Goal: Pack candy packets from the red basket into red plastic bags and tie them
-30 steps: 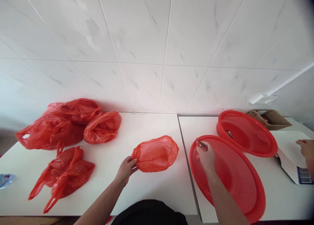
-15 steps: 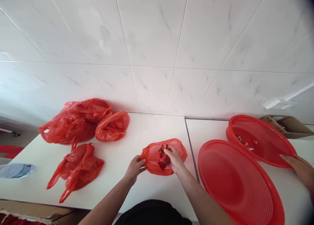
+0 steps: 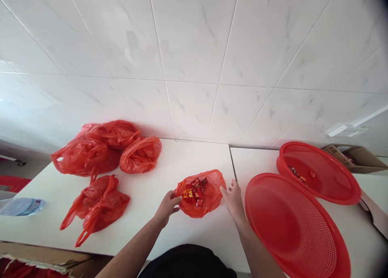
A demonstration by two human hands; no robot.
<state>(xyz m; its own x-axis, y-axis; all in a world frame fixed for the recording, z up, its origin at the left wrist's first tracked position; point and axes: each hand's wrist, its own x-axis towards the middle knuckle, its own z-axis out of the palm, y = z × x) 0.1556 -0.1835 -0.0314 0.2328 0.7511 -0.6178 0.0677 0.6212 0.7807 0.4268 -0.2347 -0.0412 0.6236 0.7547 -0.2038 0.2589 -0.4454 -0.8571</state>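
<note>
A small red plastic bag [image 3: 209, 197] lies open on the white table [image 3: 157, 225] in front of me, with several small red wrapped sweets [image 3: 195, 188] showing in its mouth. My left hand [image 3: 167, 205] pinches the bag's left edge. My right hand [image 3: 233, 196] is at the bag's right edge, fingers spread and slightly curled, touching the plastic. Just to the right lies a big red mesh tray [image 3: 295, 229], its near end over the table edge.
A second red mesh tray [image 3: 321, 175] with a few sweets overlaps the first at the back right, beside a cardboard box [image 3: 356, 156]. Several filled red bags [image 3: 103, 148] and flatter ones [image 3: 97, 205] lie at the left. A clear packet [image 3: 20, 205] sits at the far left.
My right hand went from the near tray into the bag, then drew out to its right edge. Sweets now show in the bag. Another person's hand at the right has left view.
</note>
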